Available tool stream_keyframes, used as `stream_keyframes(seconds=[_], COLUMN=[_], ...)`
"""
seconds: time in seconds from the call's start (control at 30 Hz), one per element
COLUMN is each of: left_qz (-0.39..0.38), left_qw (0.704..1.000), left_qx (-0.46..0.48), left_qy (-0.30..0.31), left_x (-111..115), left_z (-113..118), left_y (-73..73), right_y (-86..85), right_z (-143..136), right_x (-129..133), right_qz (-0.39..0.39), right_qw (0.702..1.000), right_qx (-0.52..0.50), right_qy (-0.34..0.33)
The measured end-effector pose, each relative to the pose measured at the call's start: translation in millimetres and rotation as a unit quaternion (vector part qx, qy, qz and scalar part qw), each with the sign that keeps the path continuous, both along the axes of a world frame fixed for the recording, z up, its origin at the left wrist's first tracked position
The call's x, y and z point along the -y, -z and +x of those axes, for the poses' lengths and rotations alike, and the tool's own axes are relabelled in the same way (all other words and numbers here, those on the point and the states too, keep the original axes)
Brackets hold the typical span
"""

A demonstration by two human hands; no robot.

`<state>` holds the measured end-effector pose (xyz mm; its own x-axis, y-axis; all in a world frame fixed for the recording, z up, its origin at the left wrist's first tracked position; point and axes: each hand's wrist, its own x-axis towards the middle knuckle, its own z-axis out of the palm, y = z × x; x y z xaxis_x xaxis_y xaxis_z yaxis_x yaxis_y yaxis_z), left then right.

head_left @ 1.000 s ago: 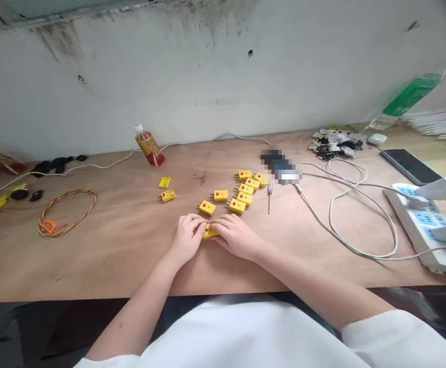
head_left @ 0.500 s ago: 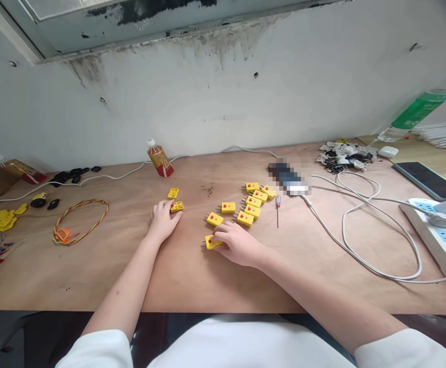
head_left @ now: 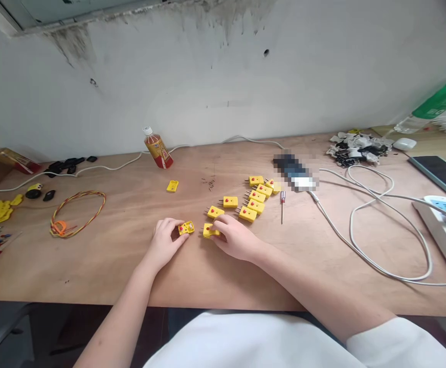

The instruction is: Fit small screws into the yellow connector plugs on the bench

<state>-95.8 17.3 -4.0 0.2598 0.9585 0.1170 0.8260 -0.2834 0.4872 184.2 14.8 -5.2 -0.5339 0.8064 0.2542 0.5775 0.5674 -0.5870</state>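
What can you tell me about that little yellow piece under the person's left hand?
The yellow connector piece is a small, flat, rectangular block that looks like plastic, with small dark marks on its upper face. It lies flat on the wooden table, held at its left end by the left hand. It sits just left of another yellow plug under the right hand, not touching it.

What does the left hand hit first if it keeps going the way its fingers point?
The left hand points right, fingertips on an open yellow connector. Just past it lies the connector under the right hand, likely met first. Depth is hard to judge.
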Motion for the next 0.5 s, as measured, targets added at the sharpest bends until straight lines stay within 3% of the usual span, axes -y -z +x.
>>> stream_keyframes(seconds=[0.17,0.33,0.5], left_qz=[-0.044,-0.079,-0.079], left_qw=[0.998,0.995,0.992], left_qx=[0.000,0.005,0.004], left_qy=[0.037,0.068,0.094], left_x=[28.0,33.5,28.1], left_z=[12.4,24.2,21.2], left_y=[-13.5,-21.2,-15.2], right_y=[-1.1,-0.5,0.7], right_z=[-1.5,-4.7,-0.6], right_x=[1.7,5.2,9.2], right_qz=[0.027,0.038,0.060], right_qw=[0.999,0.997,0.995], right_qx=[0.032,0.062,0.079], right_qy=[0.010,0.023,0.004])
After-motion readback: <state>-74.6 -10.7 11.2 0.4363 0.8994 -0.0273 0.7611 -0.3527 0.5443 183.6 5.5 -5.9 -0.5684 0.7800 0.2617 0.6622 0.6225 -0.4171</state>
